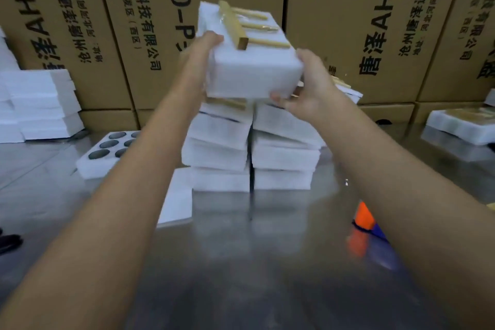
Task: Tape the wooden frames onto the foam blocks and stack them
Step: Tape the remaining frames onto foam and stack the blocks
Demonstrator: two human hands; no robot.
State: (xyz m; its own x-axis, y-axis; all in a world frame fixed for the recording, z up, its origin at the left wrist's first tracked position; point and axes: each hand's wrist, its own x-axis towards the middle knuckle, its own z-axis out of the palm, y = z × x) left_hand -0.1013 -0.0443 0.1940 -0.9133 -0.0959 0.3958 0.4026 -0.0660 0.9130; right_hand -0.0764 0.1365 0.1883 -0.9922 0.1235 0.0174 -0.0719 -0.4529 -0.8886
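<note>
Head view: a shiny metal surface (241, 262). Above two side-by-side stacks of foam blocks (251, 153), the left hand (199, 62) and right hand (308, 83) grip a foam block (249, 72) by its sides, a wooden frame (241, 27) on top. Behind the stacks stand cardboard boxes (348, 21).

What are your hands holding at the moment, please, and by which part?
Both hold one foam block with a wooden frame on top: the left hand on its left side, the right hand at its near right corner.
</note>
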